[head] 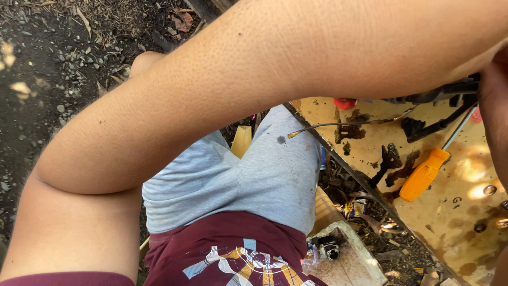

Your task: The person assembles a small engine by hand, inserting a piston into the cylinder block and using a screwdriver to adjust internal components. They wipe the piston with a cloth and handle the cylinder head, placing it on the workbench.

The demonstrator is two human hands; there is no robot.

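Where visible, stained board over gravel, perhaps outdoors.

Left forearm crosses the whole view, its hand out of frame at upper right. Right hand only a sliver at right edge, grip not readable. Just left of and below it: orange-handled screwdriver lying on stained yellow board. Thin wire further left.

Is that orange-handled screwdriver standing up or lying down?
Lying down. The orange-handled screwdriver rests flat on the stained yellow board, handle toward the person, shaft slanting up to the right.
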